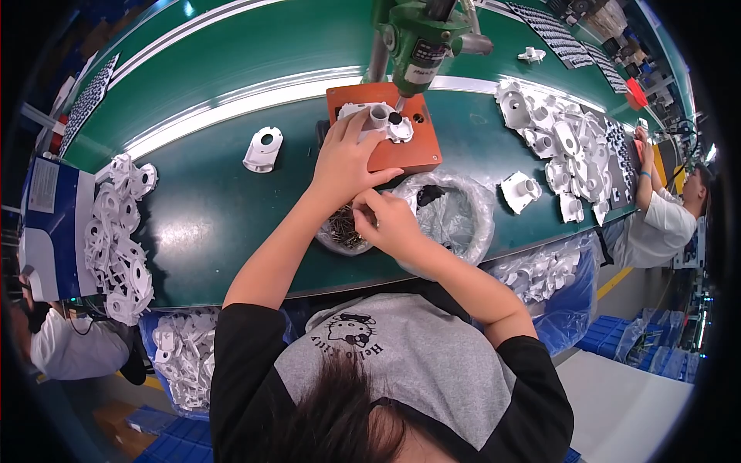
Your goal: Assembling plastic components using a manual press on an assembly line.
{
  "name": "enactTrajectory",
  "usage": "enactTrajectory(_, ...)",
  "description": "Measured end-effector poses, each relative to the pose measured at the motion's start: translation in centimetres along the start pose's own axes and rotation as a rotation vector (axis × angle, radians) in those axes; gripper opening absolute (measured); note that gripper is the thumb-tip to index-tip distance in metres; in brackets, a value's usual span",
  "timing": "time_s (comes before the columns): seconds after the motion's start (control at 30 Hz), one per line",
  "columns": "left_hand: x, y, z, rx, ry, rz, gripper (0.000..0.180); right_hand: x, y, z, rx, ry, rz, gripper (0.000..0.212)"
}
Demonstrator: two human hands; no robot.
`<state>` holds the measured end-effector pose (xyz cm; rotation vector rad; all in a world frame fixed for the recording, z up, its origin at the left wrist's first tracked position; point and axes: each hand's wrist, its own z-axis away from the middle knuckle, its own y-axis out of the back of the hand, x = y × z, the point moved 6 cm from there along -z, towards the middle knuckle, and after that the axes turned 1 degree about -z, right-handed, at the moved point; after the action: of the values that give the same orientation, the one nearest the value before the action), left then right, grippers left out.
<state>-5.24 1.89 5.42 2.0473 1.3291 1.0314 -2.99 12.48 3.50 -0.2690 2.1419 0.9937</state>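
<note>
My left hand (pixel 346 160) reaches over a white housing (pixel 378 116) with a round tube, its fingers on the part and its thumb stretched out to the right. The housing sits on an orange fixture block (pixel 421 150). A black round piece (pixel 395 118) shows on the housing. Above it stands a green machine head (pixel 421 50) with a thin tip pointing down. My right hand (pixel 390 224) is closed with fingertips pinched, beside a bowl of small metal screws (pixel 347 231); what is between the fingers is hidden. To its right lies a plastic-lined container (pixel 467 224) with black pieces (pixel 431 194).
A single white part (pixel 263 150) lies to the left and another (pixel 521 191) to the right. White parts are heaped at the far left (pixel 120 231) and right (pixel 567 147). Lined bins (pixel 185 355) stand below the bench edge. Another person (pixel 664 216) works at the right.
</note>
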Motion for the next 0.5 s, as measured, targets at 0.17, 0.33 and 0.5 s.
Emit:
enactTrajectory(0.17,0.07,0.06,-0.09,-0.007,0.006,0.001,0.056,0.75,0.12,0.18,-0.012,-0.051,-0.079,0.012)
enactTrajectory(0.33,0.13,0.08,-0.06,-0.007,0.007,-0.006,0.057,0.73,0.04,0.08,-0.033,-0.04,-0.114,0.012)
enactTrajectory(0.5,0.16,0.14,-0.08,-0.01,0.013,-0.004,0.057,0.77,-0.05,0.11,-0.026,0.002,-0.088,0.012)
